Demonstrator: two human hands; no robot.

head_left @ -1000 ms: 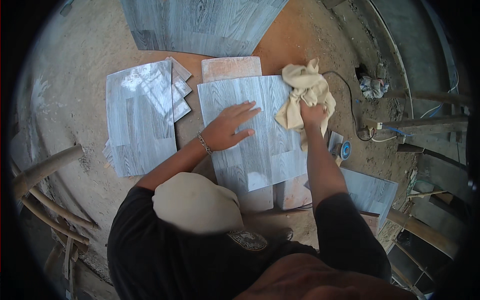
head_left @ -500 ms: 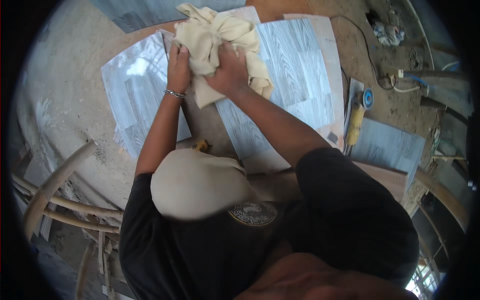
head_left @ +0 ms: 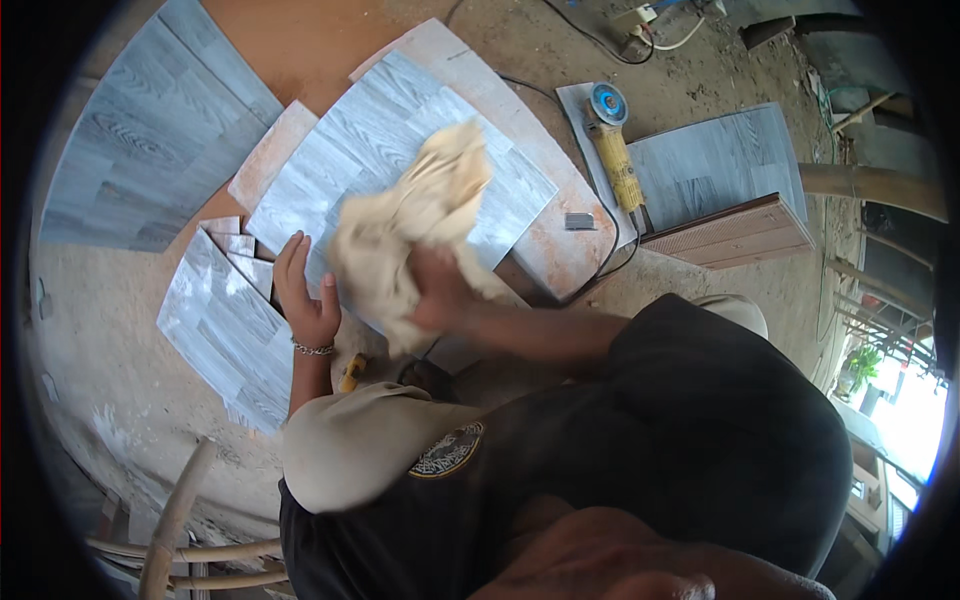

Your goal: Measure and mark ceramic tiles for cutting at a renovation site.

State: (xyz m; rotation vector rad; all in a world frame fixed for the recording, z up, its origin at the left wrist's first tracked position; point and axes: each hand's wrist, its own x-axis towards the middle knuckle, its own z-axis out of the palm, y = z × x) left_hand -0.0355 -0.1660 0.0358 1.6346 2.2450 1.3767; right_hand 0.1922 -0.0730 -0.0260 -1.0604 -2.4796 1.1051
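A bunched cream cloth [head_left: 385,235], smeared by motion, lies over a grey wood-patterned tile [head_left: 350,140]. My right hand [head_left: 440,290] is blurred but closed on the cloth's near side. To its left, my left hand [head_left: 308,295] is open, fingers raised and thumb apart, with nothing in it. That hand is just beside the cloth, near the corner of another grey tile [head_left: 235,325] on the left. Whether the left palm touches the tile edge below it, I cannot tell.
A yellow angle grinder [head_left: 618,160] with a blue disc rests on a narrow board at the right, its cord trailing. Behind it are another grey tile [head_left: 710,155] and a tile on edge [head_left: 735,235]. More tiles [head_left: 150,140] stand far left. A small yellow tool [head_left: 352,373] lies near my knee.
My left hand has let go of the cloth. My right hand has drawn the cloth nearer, over the middle tile. The view has turned toward the right.
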